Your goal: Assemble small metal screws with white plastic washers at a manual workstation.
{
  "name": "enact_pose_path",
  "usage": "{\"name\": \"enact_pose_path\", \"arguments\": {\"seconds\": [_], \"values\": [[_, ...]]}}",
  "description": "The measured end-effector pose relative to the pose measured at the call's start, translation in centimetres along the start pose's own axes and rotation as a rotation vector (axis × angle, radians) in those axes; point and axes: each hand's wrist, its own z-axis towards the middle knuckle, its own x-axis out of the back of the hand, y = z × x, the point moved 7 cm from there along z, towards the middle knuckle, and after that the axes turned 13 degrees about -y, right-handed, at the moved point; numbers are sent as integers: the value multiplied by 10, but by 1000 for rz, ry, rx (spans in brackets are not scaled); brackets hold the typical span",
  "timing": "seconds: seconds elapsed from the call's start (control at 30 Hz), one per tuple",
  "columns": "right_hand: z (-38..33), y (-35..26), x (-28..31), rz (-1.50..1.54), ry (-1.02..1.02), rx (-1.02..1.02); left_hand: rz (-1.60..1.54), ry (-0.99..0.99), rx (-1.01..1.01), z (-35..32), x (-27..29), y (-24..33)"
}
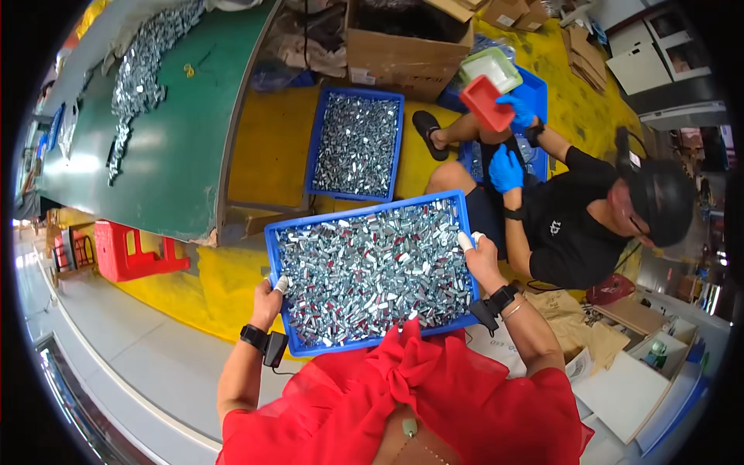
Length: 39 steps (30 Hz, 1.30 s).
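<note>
Blue plastic tray (273, 256), heaped with small silvery metal parts (372, 271), is carried at waist height, left hand (267, 304) clamped on its left wall and right hand (482, 260) on its right wall. Keeping it level and moving slowly should stop parts spilling toward the seated co-worker (573, 217); how far the fingers wrap underneath is hidden.

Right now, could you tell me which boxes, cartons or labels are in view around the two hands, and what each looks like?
Brown cardboard carton: top centre, open, rectangular, with a small pale label on its front.
Flattened brown cardboard: top right, on the yellow floor.
White boxes: lower right, flat and rectangular.
Left hand and right hand: gripping the blue tray of metal parts.
</note>
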Motion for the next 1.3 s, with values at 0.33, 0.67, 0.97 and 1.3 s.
{"name": "enact_pose_path", "arguments": {"seconds": [0.33, 0.67, 0.97, 1.3], "values": [[91, -6, -40, -107, -45, -25, -23, -9, 5, 43, 4, -37], [152, -63, -43, -270, -139, -139, 28, -7, 55, 49, 36, 12], [253, -89, -85, -412, -263, -200, -185, 15, 149, 89, 41, 38], [353, -87, -164, -554, -435, -182, -263, 75, 279, 143, 49, 15]]}}
